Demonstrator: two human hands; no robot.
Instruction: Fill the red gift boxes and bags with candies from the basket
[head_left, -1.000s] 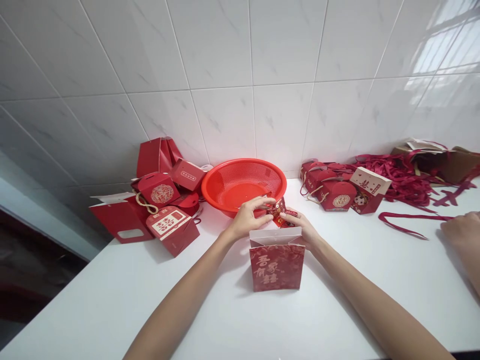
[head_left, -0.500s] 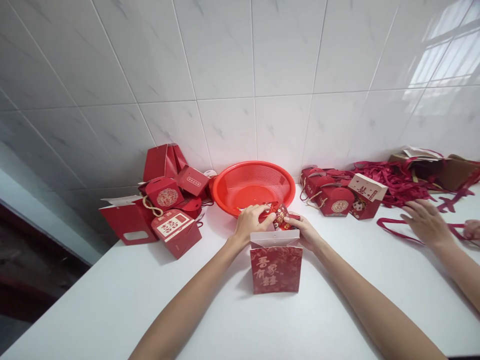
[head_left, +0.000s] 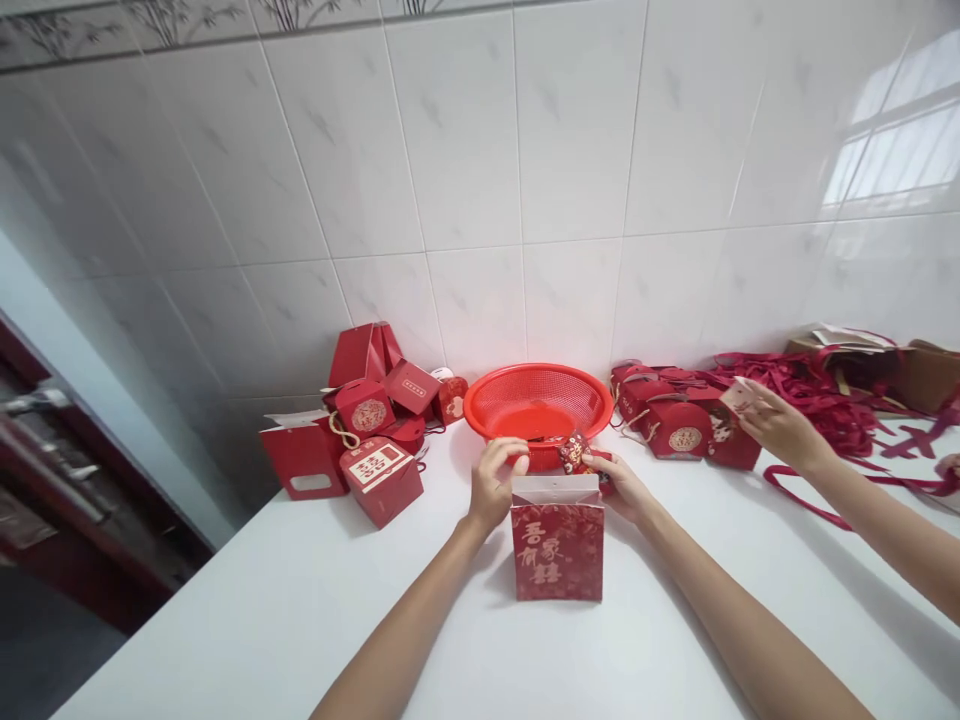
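Note:
In front of me on the white table stands a dark red gift box (head_left: 559, 555) with pale characters and its top flaps up. Behind it, my right hand (head_left: 621, 485) grips a small red patterned packet (head_left: 574, 455) by the thumb and fingers. My left hand (head_left: 495, 485) is to the left of the packet, fingers curved and thumb apart, with nothing visible in it. Just beyond both hands is a red plastic basket (head_left: 536, 380); its near rim is partly hidden by the hands and packet.
Several red gift boxes (head_left: 381, 480) are piled at the left by the tiled wall. More red boxes (head_left: 675, 425) stand at right, beside heaped magenta ribbon (head_left: 817, 410) and a brown carton (head_left: 926, 375). Another person's hand (head_left: 784, 425) holds a box there.
My left hand has come away from the packet, which stays in my right hand. The other person's hand has moved from the ribbon to a box. My view has tilted upward.

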